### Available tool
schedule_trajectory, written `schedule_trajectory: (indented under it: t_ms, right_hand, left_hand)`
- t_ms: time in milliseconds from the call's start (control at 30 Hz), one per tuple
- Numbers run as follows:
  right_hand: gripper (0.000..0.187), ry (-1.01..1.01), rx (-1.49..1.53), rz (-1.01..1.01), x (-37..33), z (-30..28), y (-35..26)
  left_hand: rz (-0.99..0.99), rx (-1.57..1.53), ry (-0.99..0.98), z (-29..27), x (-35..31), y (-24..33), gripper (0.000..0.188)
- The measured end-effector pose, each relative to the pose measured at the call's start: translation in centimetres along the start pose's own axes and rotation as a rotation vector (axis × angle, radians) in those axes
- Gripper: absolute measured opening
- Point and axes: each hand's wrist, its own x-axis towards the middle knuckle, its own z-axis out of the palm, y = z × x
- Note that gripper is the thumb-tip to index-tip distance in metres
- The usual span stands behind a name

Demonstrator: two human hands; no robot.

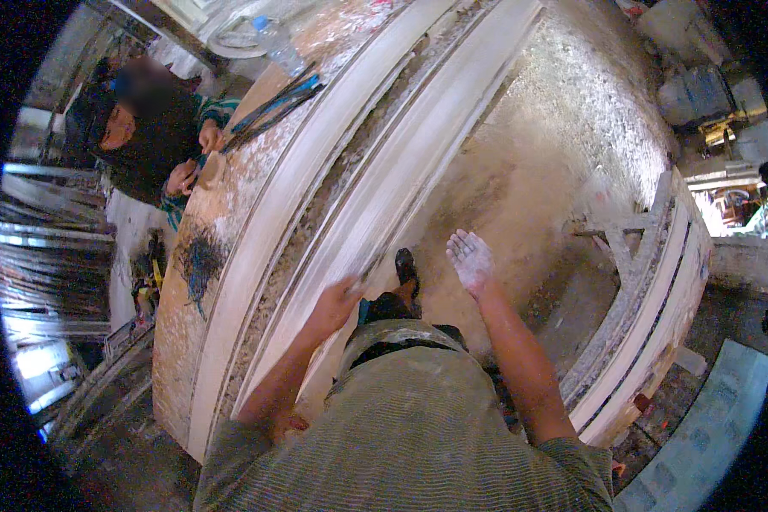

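Pale board (397, 179), long and bending with the lens, sweeps from the top centre down toward the lower left, and the left hand (340, 300) is right over its inner edge! Blur smears those fingers, so I cannot tell whether that grip is spread or pressed together, nor whether it touches the wood. Over to centre right: the right hand (471, 260), coated in white powder, palm up, fingers extended and holding nothing, well apart from the board above dusty ground (512, 183). Between the hands, a dark-shod foot (407, 266). The left forearm (294, 363) crosses the board's near stretch, hiding part of it. Farther left, a second board (233, 307) runs alongside, then a dark tangle of strands (202, 260) on the wood-coloured counter (175, 350). Upper left, a co-worker's hands (211, 136) rest beside a dark-and-blue bundle (282, 104), a clear bottle (279, 44) beyond. Lower right, a pale blue plank (700, 435).
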Motion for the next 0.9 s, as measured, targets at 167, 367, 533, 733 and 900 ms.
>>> schedule_trajectory:
  t_ms: [167,367,533,733,900]
  right_hand:
    - [0.033,-0.023,-0.03,0.012,1.3,2.5,-0.8]
    - [0.037,-0.048,-0.051,-0.041,3.4,7.7,-2.0]
    - [0.039,0.055,-0.068,-0.045,5.7,10.9,-5.4]
    - [0.037,-0.054,-0.007,0.017,8.2,9.4,-8.1]
    - [0.038,-0.01,0.025,0.091,10.5,7.3,-10.6]
  left_hand:
    - [-0.524,-0.628,-0.087,0.2,-5.4,-0.2,0.028]
    - [-0.108,-0.39,0.01,3.6,13.9,7.5,0.041]
    - [-0.064,-0.367,-0.071,4.5,23.4,11.6,0.044]
    - [-0.181,-0.003,0.023,1.2,7.3,9.1,0.045]
    - [-0.397,0.014,0.012,1.7,6.6,11.6,0.047]
